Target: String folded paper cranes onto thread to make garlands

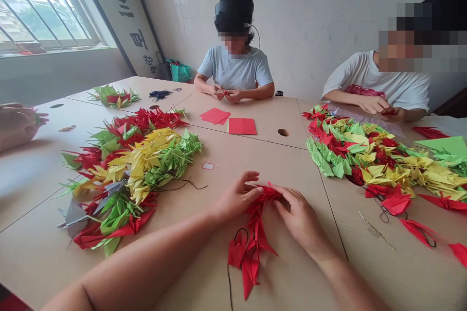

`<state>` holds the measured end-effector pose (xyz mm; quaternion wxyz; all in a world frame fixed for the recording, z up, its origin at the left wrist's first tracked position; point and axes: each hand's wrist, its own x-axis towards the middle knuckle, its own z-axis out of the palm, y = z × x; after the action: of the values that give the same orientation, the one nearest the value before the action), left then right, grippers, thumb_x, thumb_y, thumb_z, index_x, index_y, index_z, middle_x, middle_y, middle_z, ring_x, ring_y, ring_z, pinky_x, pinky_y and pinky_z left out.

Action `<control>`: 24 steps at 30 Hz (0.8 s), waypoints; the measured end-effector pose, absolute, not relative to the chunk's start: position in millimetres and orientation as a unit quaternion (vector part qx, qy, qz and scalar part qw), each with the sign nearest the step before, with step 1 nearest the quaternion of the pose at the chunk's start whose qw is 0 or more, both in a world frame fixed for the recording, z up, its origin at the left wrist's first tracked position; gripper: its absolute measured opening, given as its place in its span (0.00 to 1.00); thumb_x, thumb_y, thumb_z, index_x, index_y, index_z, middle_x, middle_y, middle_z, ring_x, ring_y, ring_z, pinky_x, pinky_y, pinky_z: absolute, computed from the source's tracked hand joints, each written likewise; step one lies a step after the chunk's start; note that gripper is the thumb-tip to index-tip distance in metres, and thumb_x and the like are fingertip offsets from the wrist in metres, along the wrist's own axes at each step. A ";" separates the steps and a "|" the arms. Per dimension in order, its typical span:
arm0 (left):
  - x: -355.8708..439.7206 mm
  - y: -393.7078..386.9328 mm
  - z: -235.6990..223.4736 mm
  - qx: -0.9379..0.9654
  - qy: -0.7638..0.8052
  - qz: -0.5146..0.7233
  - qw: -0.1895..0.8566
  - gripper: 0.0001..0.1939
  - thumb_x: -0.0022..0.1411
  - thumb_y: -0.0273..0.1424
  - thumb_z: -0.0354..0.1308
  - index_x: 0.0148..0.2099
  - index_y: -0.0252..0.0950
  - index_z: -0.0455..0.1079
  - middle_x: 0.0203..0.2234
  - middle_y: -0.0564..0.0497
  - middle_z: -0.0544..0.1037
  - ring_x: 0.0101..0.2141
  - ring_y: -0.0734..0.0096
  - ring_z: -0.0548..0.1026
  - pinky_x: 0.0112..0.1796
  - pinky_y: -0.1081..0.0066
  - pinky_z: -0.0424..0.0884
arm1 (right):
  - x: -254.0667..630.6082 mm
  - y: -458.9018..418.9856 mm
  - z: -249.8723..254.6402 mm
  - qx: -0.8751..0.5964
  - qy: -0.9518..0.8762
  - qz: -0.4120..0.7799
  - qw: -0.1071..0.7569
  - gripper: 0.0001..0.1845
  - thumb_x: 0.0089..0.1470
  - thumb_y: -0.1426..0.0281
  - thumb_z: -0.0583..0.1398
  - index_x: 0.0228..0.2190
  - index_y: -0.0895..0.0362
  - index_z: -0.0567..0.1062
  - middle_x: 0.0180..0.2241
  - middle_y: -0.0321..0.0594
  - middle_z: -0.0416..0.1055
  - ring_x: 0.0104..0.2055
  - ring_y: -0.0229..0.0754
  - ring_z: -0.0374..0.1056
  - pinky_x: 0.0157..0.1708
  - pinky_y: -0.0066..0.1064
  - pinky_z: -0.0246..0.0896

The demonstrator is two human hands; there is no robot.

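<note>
While the left hand (pixel 237 198) and right hand (pixel 301 216) grip, fingers pressed together, the top of a strand of folded red paper cranes (pixel 251 243) on the beige table (pixel 302 272), heaps of red, yellow and green paper cranes (pixel 134 170) lie to either side; beyond, a pale wall panel (pixel 133 24) bears large dark Chinese characters, too unclear to read.

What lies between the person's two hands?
In the head view, a strand of red paper cranes lies between the left hand and the right hand.
</note>
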<state>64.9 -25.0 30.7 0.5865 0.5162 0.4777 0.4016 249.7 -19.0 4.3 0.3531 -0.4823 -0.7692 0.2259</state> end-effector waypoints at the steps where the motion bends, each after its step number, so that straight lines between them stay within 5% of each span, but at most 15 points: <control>1: 64.8 -24.6 28.8 0.522 0.471 0.401 0.587 0.24 0.54 0.40 0.58 0.52 0.38 0.62 0.51 0.41 0.66 0.45 0.62 0.71 0.43 0.64 0.68 | 248.9 -20.5 6.5 -0.478 -0.767 0.243 0.352 0.16 0.52 0.74 0.55 0.43 0.53 0.73 0.41 0.42 0.74 0.44 0.46 0.69 0.45 0.43 0.65; 12: 61.2 -21.0 26.8 0.522 0.407 0.382 0.645 0.23 0.54 0.43 0.58 0.49 0.36 0.64 0.39 0.45 0.74 0.37 0.69 0.72 0.38 0.70 0.66 | 240.0 -29.5 16.8 -0.434 -0.724 0.324 0.427 0.13 0.56 0.69 0.55 0.43 0.52 0.73 0.42 0.41 0.74 0.44 0.44 0.69 0.43 0.37 0.67; 24: 61.4 -24.2 38.5 0.463 0.325 0.370 0.737 0.15 0.54 0.36 0.60 0.42 0.34 0.68 0.32 0.50 0.72 0.29 0.77 0.68 0.31 0.76 0.61 | 237.0 -33.6 24.6 -0.470 -0.599 0.419 0.495 0.14 0.48 0.61 0.62 0.37 0.54 0.75 0.32 0.41 0.76 0.32 0.42 0.72 0.37 0.38 0.71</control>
<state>61.4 -24.2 38.5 0.7369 0.4630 0.3246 0.3704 237.0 -33.6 24.6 0.4952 -0.4697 -0.5989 0.4189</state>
